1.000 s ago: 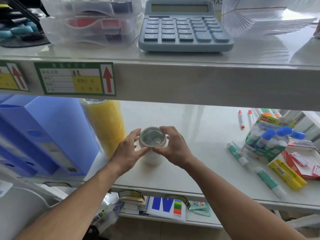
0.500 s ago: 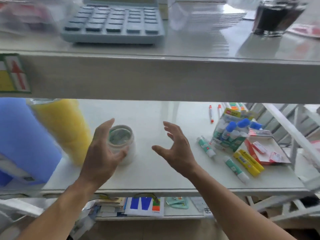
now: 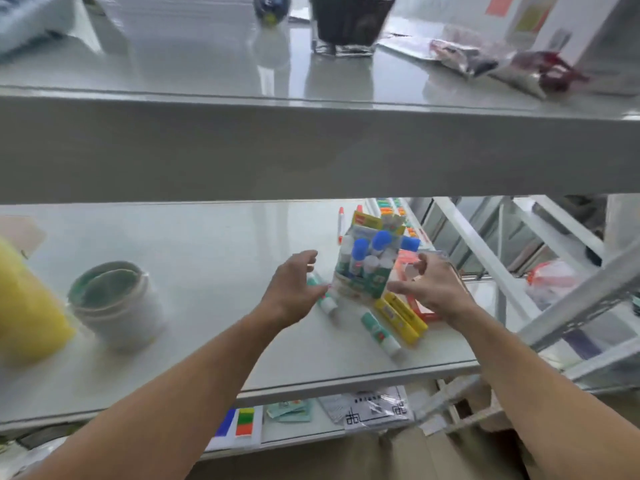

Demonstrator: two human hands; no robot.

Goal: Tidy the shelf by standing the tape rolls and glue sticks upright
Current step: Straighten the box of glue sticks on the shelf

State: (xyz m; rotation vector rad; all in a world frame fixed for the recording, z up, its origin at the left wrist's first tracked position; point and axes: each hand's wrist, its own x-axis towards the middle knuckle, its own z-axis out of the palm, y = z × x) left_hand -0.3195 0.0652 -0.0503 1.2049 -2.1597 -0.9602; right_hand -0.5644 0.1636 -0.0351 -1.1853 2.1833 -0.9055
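Observation:
A stack of clear tape rolls [image 3: 116, 304] stands upright on the white shelf [image 3: 207, 341] at the left, beside a yellow tape roll [image 3: 26, 306]. At the right, an open box of blue-capped glue sticks [image 3: 367, 265] leans tilted. Green glue sticks [image 3: 380, 334] and yellow glue sticks [image 3: 401, 317] lie flat in front of it. My left hand [image 3: 294, 289] hovers with spread fingers just left of the box. My right hand [image 3: 429, 289] hovers with loosely spread fingers at the box's right side. Neither hand holds anything.
Red-capped pens [image 3: 341, 223] lie behind the box, and flat red packets [image 3: 420, 306] lie under my right hand. The upper shelf [image 3: 311, 150] overhangs close above. Slanted metal rack bars [image 3: 571, 306] stand at the right. Papers [image 3: 370, 408] lie on the lower shelf.
Both hands let go of the clear tape stack and moved right to either side of the glue stick box. The view swung right with them.

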